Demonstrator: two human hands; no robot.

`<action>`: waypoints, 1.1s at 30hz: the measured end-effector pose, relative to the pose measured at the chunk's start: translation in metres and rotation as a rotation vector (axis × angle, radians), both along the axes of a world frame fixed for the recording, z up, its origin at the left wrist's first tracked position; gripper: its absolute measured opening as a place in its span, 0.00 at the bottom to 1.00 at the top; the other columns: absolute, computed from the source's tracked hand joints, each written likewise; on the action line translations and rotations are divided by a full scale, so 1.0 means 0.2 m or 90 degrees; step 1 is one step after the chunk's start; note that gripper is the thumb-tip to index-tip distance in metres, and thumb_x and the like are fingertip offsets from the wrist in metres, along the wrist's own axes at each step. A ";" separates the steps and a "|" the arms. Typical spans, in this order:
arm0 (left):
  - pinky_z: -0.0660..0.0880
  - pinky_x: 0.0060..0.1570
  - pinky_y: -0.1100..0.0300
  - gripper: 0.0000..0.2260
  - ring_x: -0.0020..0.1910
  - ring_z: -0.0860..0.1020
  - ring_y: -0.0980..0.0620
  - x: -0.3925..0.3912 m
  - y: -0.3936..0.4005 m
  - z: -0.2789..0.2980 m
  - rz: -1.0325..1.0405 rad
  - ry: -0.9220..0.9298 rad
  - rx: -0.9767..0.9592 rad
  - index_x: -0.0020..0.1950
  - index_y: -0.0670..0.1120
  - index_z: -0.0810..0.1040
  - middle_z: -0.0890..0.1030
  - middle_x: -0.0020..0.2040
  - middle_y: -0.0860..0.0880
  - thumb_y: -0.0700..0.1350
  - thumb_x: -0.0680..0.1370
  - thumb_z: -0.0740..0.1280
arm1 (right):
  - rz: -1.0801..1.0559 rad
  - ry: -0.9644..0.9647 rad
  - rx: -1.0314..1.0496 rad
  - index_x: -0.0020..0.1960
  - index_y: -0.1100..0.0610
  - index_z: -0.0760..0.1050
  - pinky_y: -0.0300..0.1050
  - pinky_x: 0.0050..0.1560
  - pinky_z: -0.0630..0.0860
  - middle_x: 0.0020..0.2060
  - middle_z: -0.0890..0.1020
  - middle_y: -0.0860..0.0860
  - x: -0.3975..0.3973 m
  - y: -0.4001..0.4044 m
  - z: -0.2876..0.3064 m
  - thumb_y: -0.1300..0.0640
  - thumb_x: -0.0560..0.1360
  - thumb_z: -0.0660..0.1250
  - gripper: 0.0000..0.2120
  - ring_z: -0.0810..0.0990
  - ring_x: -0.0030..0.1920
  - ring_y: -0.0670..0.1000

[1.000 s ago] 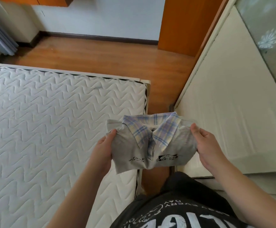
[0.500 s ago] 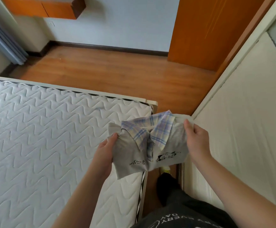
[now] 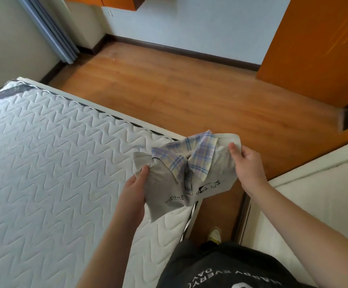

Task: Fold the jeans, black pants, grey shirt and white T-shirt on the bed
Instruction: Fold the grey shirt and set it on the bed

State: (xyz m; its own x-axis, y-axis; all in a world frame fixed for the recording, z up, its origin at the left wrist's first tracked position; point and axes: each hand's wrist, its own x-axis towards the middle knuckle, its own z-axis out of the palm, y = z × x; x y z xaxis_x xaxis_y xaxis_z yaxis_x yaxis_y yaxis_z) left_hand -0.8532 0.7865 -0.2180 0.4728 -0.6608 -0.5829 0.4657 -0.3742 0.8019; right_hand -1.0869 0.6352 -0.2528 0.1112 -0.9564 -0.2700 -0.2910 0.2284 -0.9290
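Both hands are pinching the folded grey shirt (image 3: 186, 179) above the bed's (image 3: 44, 163) corner: left hand (image 3: 134, 193) gripping one edge, right hand (image 3: 247, 166) the other, likely keeping the folds together while carrying it.

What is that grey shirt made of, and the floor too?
The grey shirt looks like soft matte woven cloth, maybe cotton: it creases and droops between the hands, and its collar is plaid. The floor looks like glossy wood or wood-look laminate: orange-brown planks with grain and seams.
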 end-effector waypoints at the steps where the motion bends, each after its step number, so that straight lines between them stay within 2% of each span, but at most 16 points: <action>1: 0.77 0.49 0.56 0.10 0.51 0.84 0.51 -0.01 -0.05 0.00 -0.001 -0.005 0.000 0.50 0.50 0.85 0.86 0.51 0.49 0.53 0.79 0.66 | 0.002 -0.001 0.003 0.45 0.69 0.73 0.51 0.35 0.68 0.38 0.76 0.70 0.00 -0.06 -0.01 0.27 0.68 0.61 0.41 0.73 0.35 0.56; 4: 0.77 0.50 0.56 0.11 0.52 0.84 0.51 -0.04 -0.21 -0.02 -0.006 0.006 -0.001 0.53 0.48 0.83 0.86 0.51 0.48 0.52 0.80 0.65 | -0.011 -0.011 0.012 0.46 0.68 0.73 0.50 0.36 0.67 0.35 0.76 0.66 -0.01 -0.20 -0.03 0.27 0.69 0.61 0.39 0.72 0.35 0.55; 7: 0.79 0.44 0.61 0.12 0.51 0.84 0.52 -0.05 -0.37 -0.04 -0.025 0.010 0.002 0.55 0.47 0.82 0.86 0.51 0.48 0.52 0.80 0.65 | -0.039 -0.032 0.024 0.45 0.66 0.73 0.50 0.35 0.67 0.33 0.74 0.61 -0.04 -0.31 -0.05 0.30 0.71 0.61 0.36 0.71 0.34 0.54; 9: 0.79 0.44 0.61 0.12 0.51 0.84 0.52 -0.04 -0.49 -0.06 -0.042 0.011 0.004 0.52 0.47 0.84 0.86 0.51 0.48 0.53 0.80 0.65 | -0.047 -0.022 0.031 0.40 0.59 0.74 0.48 0.32 0.66 0.31 0.74 0.55 -0.07 -0.39 -0.07 0.28 0.70 0.61 0.32 0.70 0.31 0.52; 12: 0.77 0.49 0.58 0.12 0.53 0.83 0.51 0.00 -0.68 -0.10 -0.076 0.009 0.007 0.49 0.50 0.86 0.85 0.52 0.47 0.53 0.80 0.65 | -0.043 0.000 0.038 0.31 0.48 0.73 0.45 0.28 0.65 0.25 0.73 0.46 -0.09 -0.53 -0.08 0.28 0.69 0.62 0.23 0.71 0.27 0.48; 14: 0.77 0.50 0.57 0.12 0.53 0.83 0.50 0.03 -0.80 -0.14 -0.101 0.005 0.014 0.49 0.51 0.86 0.85 0.52 0.47 0.55 0.80 0.65 | -0.022 0.008 0.048 0.34 0.46 0.76 0.47 0.30 0.71 0.28 0.78 0.46 -0.10 -0.63 -0.09 0.32 0.70 0.64 0.19 0.77 0.29 0.49; 16: 0.77 0.50 0.57 0.12 0.52 0.84 0.50 0.05 -0.91 -0.17 -0.111 0.010 0.023 0.49 0.52 0.86 0.85 0.52 0.47 0.56 0.80 0.65 | 0.020 -0.005 0.076 0.41 0.43 0.81 0.45 0.36 0.79 0.38 0.86 0.47 -0.09 -0.72 -0.09 0.36 0.69 0.68 0.11 0.84 0.38 0.49; 18: 0.79 0.46 0.60 0.12 0.51 0.84 0.51 0.05 -1.00 -0.19 -0.105 0.028 0.032 0.47 0.53 0.86 0.86 0.51 0.47 0.55 0.80 0.65 | 0.054 -0.014 0.100 0.43 0.41 0.81 0.40 0.36 0.80 0.43 0.86 0.47 -0.08 -0.80 -0.08 0.38 0.68 0.70 0.09 0.85 0.42 0.47; 21: 0.79 0.48 0.57 0.14 0.51 0.84 0.49 0.07 -1.13 -0.23 -0.101 0.041 0.051 0.48 0.49 0.86 0.86 0.51 0.46 0.55 0.79 0.65 | 0.054 -0.015 0.108 0.44 0.44 0.82 0.39 0.35 0.79 0.42 0.86 0.47 -0.06 -0.90 -0.09 0.38 0.68 0.70 0.12 0.86 0.42 0.49; 23: 0.78 0.53 0.53 0.15 0.51 0.84 0.49 0.08 -1.22 -0.25 -0.104 0.031 0.062 0.51 0.46 0.83 0.86 0.50 0.45 0.56 0.79 0.64 | 0.026 -0.016 0.106 0.45 0.49 0.82 0.45 0.38 0.80 0.41 0.86 0.49 -0.05 -0.98 -0.10 0.39 0.68 0.71 0.15 0.86 0.42 0.51; 26: 0.77 0.55 0.52 0.16 0.52 0.84 0.48 0.09 -1.34 -0.25 -0.131 0.019 0.031 0.55 0.43 0.81 0.85 0.51 0.44 0.55 0.79 0.65 | 0.015 -0.021 0.108 0.46 0.53 0.82 0.52 0.46 0.81 0.42 0.86 0.51 -0.03 -1.10 -0.10 0.42 0.70 0.71 0.15 0.86 0.44 0.52; 30: 0.79 0.54 0.51 0.15 0.53 0.83 0.45 0.10 -1.51 -0.27 -0.150 -0.003 -0.001 0.57 0.41 0.80 0.85 0.52 0.43 0.49 0.75 0.71 | 0.018 -0.016 0.088 0.45 0.55 0.81 0.50 0.41 0.77 0.40 0.86 0.51 0.00 -1.32 -0.08 0.44 0.70 0.72 0.14 0.85 0.41 0.52; 33: 0.80 0.49 0.54 0.13 0.51 0.84 0.46 0.10 -1.66 -0.30 -0.136 -0.037 0.014 0.54 0.44 0.82 0.86 0.49 0.45 0.49 0.74 0.74 | 0.032 -0.008 0.085 0.45 0.55 0.81 0.53 0.44 0.78 0.40 0.86 0.53 0.01 -1.52 -0.11 0.49 0.73 0.72 0.09 0.84 0.43 0.56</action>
State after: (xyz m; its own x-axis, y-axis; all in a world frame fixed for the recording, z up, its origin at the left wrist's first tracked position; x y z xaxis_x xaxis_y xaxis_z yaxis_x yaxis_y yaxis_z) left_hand -0.8338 0.4546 -0.2781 0.3559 -0.7369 -0.5748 0.3273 -0.4778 0.8152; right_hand -1.0854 0.3314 -0.2758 0.1629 -0.9052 -0.3926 -0.2940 0.3353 -0.8951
